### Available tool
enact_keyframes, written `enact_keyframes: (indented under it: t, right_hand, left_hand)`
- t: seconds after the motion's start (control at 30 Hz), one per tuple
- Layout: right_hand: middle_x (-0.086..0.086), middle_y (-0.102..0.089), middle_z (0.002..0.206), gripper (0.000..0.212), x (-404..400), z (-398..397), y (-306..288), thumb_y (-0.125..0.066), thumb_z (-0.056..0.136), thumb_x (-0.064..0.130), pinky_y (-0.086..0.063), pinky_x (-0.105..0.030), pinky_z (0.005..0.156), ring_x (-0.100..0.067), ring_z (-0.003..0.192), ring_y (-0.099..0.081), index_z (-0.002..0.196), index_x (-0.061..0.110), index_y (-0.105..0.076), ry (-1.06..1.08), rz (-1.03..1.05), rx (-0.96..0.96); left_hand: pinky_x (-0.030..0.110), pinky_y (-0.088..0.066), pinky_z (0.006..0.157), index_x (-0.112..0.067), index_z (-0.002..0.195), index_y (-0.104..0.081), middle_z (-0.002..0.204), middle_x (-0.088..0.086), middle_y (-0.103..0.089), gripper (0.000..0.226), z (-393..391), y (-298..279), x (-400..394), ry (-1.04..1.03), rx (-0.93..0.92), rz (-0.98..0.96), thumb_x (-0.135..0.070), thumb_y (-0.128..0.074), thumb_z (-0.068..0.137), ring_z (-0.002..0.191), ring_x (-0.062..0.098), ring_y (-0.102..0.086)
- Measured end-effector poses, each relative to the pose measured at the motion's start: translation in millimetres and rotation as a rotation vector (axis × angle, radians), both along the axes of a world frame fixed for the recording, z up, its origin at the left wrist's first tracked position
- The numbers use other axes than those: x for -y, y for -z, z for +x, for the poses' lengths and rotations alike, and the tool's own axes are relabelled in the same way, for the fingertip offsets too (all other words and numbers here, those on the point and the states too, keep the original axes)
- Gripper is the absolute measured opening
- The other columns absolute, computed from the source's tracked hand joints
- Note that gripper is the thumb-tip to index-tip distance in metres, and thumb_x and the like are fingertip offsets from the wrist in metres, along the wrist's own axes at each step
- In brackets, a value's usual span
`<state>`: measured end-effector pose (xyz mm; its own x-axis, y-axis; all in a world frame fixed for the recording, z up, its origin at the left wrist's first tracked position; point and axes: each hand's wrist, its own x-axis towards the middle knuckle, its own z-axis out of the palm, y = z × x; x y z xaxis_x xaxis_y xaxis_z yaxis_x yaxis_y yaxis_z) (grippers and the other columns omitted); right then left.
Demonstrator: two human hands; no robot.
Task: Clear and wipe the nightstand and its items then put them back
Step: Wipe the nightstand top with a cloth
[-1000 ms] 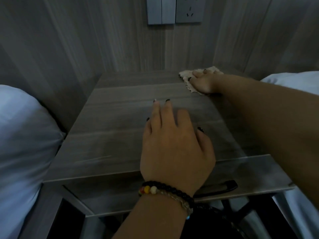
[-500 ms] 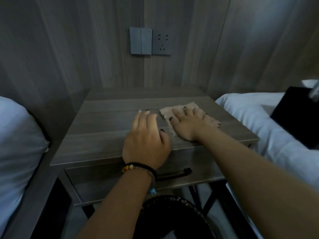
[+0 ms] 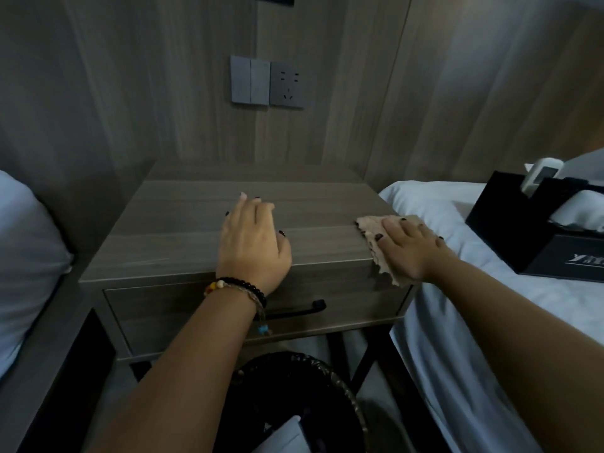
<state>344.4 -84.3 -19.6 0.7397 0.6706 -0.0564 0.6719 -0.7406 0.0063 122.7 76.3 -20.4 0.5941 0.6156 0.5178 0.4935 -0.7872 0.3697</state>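
The grey wood-grain nightstand (image 3: pixel 170 237) stands against the wall with nothing on its top except my hands and a cloth. My left hand (image 3: pixel 253 243) lies flat, palm down, near the front edge at the middle, holding nothing. My right hand (image 3: pixel 408 246) presses a beige cloth (image 3: pixel 371 225) onto the top's front right corner, and the cloth hangs over the edge. A black box (image 3: pixel 536 237) holding a remote control (image 3: pixel 539 174) and white tissue sits on the bed to the right.
White bedding lies on both sides: a pillow (image 3: pixel 26 263) at the left, a mattress (image 3: pixel 457 322) at the right. A black waste bin (image 3: pixel 294 403) stands on the floor under the drawer, whose black handle (image 3: pixel 304 308) shows. A switch and socket plate (image 3: pixel 268 81) is on the wall.
My right hand has dragged the cloth from the back of the top toward the front, then to the front right corner. My head pulled back, bringing the box on the bed into view.
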Motion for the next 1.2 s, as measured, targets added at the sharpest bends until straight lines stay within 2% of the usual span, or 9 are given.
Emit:
enact_keyframes:
  t: [0.13, 0.27, 0.47, 0.6, 0.8, 0.87, 1.03, 1.2]
  right_hand:
    - [-0.003, 0.002, 0.163, 0.069, -10, 3, -5, -0.004, 0.09, 0.062, -0.003, -0.053, 0.116, -0.03, 0.149, 0.003, 0.152, 0.033, -0.001, 0.061, 0.046, -0.032]
    - [-0.002, 0.005, 0.163, 0.066, -24, 12, -6, -0.005, 0.091, 0.062, -0.002, -0.054, 0.116, -0.03, 0.149, 0.005, 0.152, 0.036, 0.003, 0.047, 0.026, -0.039]
    - [0.0, 0.002, 0.163, 0.066, -66, 37, -9, -0.005, 0.091, 0.063, -0.004, -0.053, 0.117, -0.03, 0.149, 0.002, 0.151, 0.037, 0.001, 0.018, 0.009, -0.047]
    - [-0.005, 0.001, 0.163, 0.062, -100, 48, -18, -0.008, 0.098, 0.056, -0.003, -0.049, 0.118, -0.031, 0.149, 0.0, 0.154, 0.031, 0.0, 0.006, -0.016, -0.037]
    - [-0.007, 0.0, 0.163, 0.064, -150, 92, -15, -0.009, 0.096, 0.058, -0.003, -0.05, 0.119, -0.035, 0.149, 0.001, 0.154, 0.032, -0.001, -0.007, -0.007, -0.055]
    - [-0.008, -0.001, 0.163, 0.065, -164, 104, -13, -0.008, 0.096, 0.059, -0.004, -0.049, 0.119, -0.036, 0.149, -0.001, 0.154, 0.031, -0.002, -0.007, 0.001, -0.041]
    - [-0.01, -0.008, 0.162, 0.078, -194, 128, -12, -0.004, 0.085, 0.067, -0.01, -0.051, 0.12, -0.035, 0.148, -0.008, 0.153, 0.028, -0.007, -0.044, -0.007, -0.016]
    - [-0.007, -0.014, 0.162, 0.074, -217, 125, -17, -0.006, 0.091, 0.061, -0.013, -0.044, 0.12, -0.03, 0.148, -0.015, 0.153, 0.022, -0.015, -0.032, 0.028, 0.019]
  left_hand:
    - [0.035, -0.021, 0.115, -0.011, 0.137, -0.043, 0.146, 0.008, -0.041, 0.047, 1, 5, -5, -0.007, -0.043, 0.001, -0.025, -0.05, 0.093, 0.145, 0.023, -0.021]
    - [0.043, -0.04, 0.102, -0.007, 0.121, -0.058, 0.129, 0.013, -0.058, 0.039, 8, 10, -4, -0.016, -0.034, 0.091, -0.024, -0.05, 0.087, 0.135, 0.029, -0.042]
    - [0.041, -0.041, 0.101, -0.012, 0.123, -0.056, 0.132, 0.009, -0.057, 0.04, 19, 4, 2, -0.027, -0.093, 0.074, -0.031, -0.048, 0.089, 0.136, 0.026, -0.04]
    - [0.041, -0.049, 0.09, -0.009, 0.109, -0.064, 0.117, 0.012, -0.066, 0.037, 28, 8, 8, -0.012, -0.088, 0.093, -0.03, -0.049, 0.082, 0.123, 0.029, -0.055]
    - [0.037, -0.05, 0.078, -0.011, 0.102, -0.065, 0.104, 0.007, -0.068, 0.037, 36, 10, 10, -0.014, -0.056, 0.092, -0.032, -0.042, 0.081, 0.098, 0.024, -0.063]
    - [0.038, -0.05, 0.08, -0.012, 0.105, -0.064, 0.106, 0.006, -0.067, 0.039, 36, 12, 9, -0.005, -0.032, 0.078, -0.034, -0.04, 0.082, 0.101, 0.023, -0.063]
    - [0.041, -0.048, 0.093, -0.014, 0.116, -0.057, 0.131, 0.01, -0.057, 0.044, 26, 13, -1, 0.041, -0.039, 0.051, -0.039, -0.038, 0.085, 0.122, 0.025, -0.054]
    - [0.051, -0.047, 0.097, -0.011, 0.108, -0.06, 0.135, 0.019, -0.053, 0.036, 18, 9, -20, -0.086, -0.074, 0.126, -0.034, -0.049, 0.084, 0.125, 0.035, -0.05]
